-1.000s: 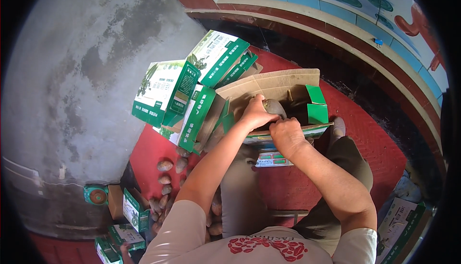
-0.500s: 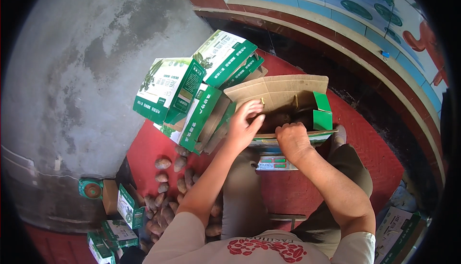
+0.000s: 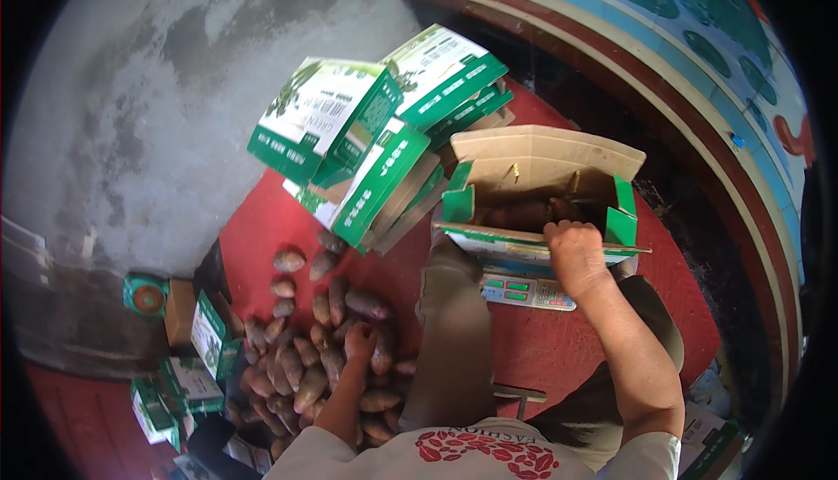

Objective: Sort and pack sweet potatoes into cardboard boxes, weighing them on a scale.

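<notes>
A green and white cardboard box (image 3: 539,248) stands with its top open between my knees, on a digital scale (image 3: 530,291). Several dark tubers, like sweet potatoes (image 3: 515,216), lie inside it in shadow. My right hand (image 3: 576,253) is closed over the box's near edge, towards its right end. Down at the left, my left hand (image 3: 359,341) reaches onto a heap of reddish-brown sweet potatoes (image 3: 292,366) on the floor. Its fingers point down among them, small and partly hidden, so I cannot tell whether they grip one.
More green and white boxes (image 3: 327,113) are stacked beyond the heap, near the grey wall (image 3: 218,87). Smaller cartons (image 3: 194,384) stand at the lower left. Red flooring (image 3: 253,236) lies under everything. A painted tiled wall (image 3: 698,52) rises at the upper right.
My left hand has left the box opening and moved down and left to the sweet potato heap. The right hand stays on the box edge. The whole view has shifted slightly.
</notes>
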{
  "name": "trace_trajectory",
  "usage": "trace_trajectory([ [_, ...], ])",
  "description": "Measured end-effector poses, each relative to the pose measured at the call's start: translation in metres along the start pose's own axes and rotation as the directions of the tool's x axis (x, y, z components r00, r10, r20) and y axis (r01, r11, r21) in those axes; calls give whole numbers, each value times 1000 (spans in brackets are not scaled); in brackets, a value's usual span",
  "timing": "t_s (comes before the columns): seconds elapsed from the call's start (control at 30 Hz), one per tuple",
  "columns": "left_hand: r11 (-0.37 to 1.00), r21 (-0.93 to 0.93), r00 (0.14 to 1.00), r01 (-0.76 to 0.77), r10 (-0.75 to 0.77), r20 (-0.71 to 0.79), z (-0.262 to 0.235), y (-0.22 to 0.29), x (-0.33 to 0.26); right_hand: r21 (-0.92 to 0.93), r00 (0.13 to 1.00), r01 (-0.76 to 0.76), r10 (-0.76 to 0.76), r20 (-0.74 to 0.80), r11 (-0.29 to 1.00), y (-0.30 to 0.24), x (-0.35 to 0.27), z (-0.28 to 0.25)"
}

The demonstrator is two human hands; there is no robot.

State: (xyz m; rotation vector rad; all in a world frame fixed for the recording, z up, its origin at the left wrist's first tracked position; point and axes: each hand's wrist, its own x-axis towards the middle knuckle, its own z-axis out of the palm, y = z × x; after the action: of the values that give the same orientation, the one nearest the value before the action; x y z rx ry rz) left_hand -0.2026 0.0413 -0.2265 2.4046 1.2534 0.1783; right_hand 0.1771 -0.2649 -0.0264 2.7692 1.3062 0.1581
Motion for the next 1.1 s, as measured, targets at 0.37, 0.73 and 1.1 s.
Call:
trace_trajectory([
  [0.37, 914, 289, 955, 283, -296, 0, 17, -34, -68, 50, 998, 31, -29, -47, 998, 7, 7, 5],
  [0.73, 872, 335, 913, 357, -402, 72, 43, -40, -58, 128, 996, 56, -46, -75, 990, -1, 8, -5],
  [1.1, 846, 287, 890, 449, -452, -62, 32, -38, -29, 173, 999, -9, -1, 55, 985, -2, 12, -12],
])
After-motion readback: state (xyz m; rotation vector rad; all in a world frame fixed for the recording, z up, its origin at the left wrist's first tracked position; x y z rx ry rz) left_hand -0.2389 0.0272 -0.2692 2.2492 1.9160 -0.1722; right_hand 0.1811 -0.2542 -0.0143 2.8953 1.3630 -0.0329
